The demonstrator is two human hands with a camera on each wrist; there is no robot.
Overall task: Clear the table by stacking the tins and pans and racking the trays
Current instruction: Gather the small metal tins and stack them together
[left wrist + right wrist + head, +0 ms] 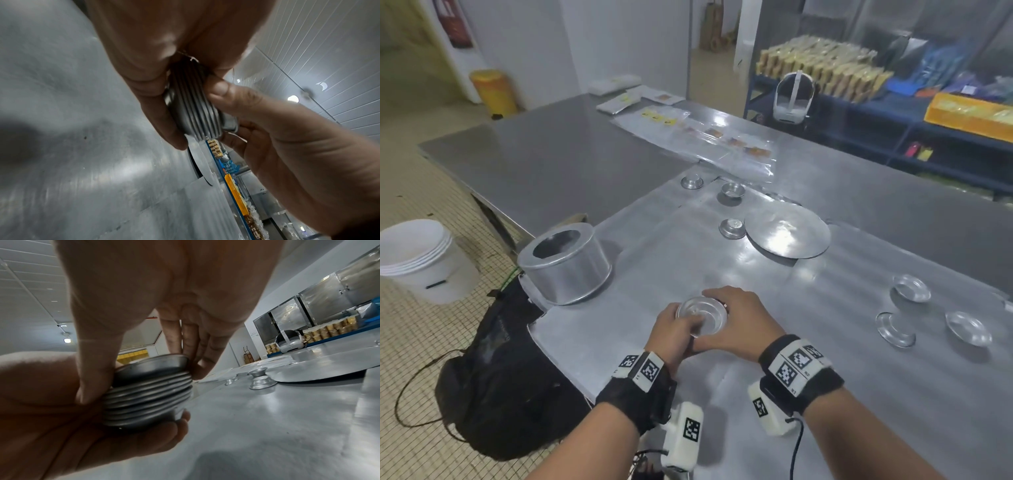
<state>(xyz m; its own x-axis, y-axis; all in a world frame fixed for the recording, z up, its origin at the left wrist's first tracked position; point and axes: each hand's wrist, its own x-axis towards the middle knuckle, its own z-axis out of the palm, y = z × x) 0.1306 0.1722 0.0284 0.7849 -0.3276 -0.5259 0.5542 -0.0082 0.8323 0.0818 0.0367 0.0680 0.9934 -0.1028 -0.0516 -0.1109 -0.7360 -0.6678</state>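
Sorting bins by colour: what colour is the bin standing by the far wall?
Yellow: the bin by the white wall shows best in the head view.

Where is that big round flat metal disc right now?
In the head view the flat round metal disc lies on the steel table, far right of centre, touching a small upside-down silver tin on its left.

A nested stack of small round metal tins sits between both hands, above the steel table. A tall round metal pan stands left; a flat round metal tray lies behind; three loose shallow round metal tins lie right.
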